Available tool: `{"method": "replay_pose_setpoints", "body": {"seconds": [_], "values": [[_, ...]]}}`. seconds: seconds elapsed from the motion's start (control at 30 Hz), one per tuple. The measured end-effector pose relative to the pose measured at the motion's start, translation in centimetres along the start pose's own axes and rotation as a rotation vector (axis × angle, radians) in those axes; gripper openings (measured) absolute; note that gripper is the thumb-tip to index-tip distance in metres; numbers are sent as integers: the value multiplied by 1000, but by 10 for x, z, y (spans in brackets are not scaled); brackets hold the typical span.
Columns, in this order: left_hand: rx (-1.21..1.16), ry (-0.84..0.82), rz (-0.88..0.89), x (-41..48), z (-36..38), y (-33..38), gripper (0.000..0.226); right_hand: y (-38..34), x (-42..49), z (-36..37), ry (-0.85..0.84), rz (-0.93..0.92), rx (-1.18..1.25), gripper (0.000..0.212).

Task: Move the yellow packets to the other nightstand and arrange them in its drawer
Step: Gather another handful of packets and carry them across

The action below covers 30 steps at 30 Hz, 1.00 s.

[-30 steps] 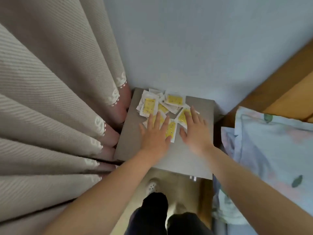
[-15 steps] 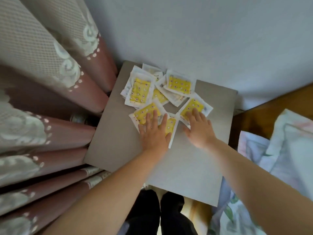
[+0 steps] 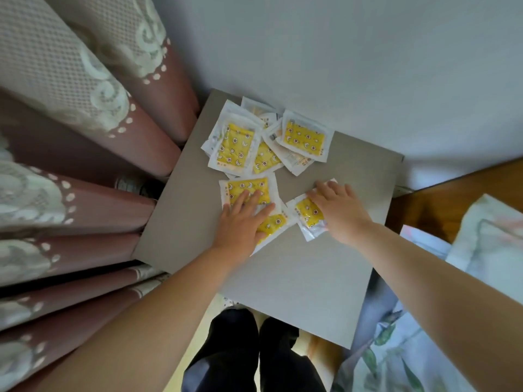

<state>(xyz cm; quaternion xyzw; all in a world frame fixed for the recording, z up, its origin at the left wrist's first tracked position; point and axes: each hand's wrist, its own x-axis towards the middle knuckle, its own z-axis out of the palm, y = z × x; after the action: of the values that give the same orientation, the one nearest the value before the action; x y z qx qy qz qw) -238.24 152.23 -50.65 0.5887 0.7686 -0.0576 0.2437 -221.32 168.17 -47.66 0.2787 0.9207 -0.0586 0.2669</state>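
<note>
Both hands [image 3: 240,224] slid three of eight-odd yellow packets [image 3: 236,145] nearer.

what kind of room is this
Most likely a bedroom: a grey nightstand stands against the wall, floor-length curtains hang on one side of it, and patterned bedding on a wooden bed frame lies on the other.

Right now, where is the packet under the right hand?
Head view: that packet lies mid-nightstand, right of the left hand, apart from the pile by the wall.
</note>
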Motion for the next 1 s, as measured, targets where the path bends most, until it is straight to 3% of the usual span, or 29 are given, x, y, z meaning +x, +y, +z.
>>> {"method": "replay_pose_setpoints", "body": {"seconds": [0.13, 0.27, 0.47, 0.57, 0.67, 0.83, 0.93, 1.0], "values": [[-43, 47, 37, -6, -11, -4, 78, -2, 1, 9, 5, 31, -12, 75], [-126, 207, -45, -2, -23, -13, 56, -6, 0, 11, -28, 131, 7, 79], [9, 82, -152, 14, -26, -19, 69, -8, 2, 5, -92, 193, -117, 83], [-29, 27, -239, 17, -30, -16, 78, -10, 2, 8, -88, 217, -68, 76], [-78, 12, -258, 15, -33, -14, 58, -11, 0, 8, -82, 254, 2, 71], [-568, -24, -332, 12, -40, -13, 22, -12, 0, 7, -80, 286, 32, 71], [-522, -25, -274, 3, -32, 6, 21, -12, 1, 6, -83, 296, 24, 73], [-365, -21, -252, -1, -21, 20, 35, -13, 2, 6, -72, 303, 16, 73]]}}
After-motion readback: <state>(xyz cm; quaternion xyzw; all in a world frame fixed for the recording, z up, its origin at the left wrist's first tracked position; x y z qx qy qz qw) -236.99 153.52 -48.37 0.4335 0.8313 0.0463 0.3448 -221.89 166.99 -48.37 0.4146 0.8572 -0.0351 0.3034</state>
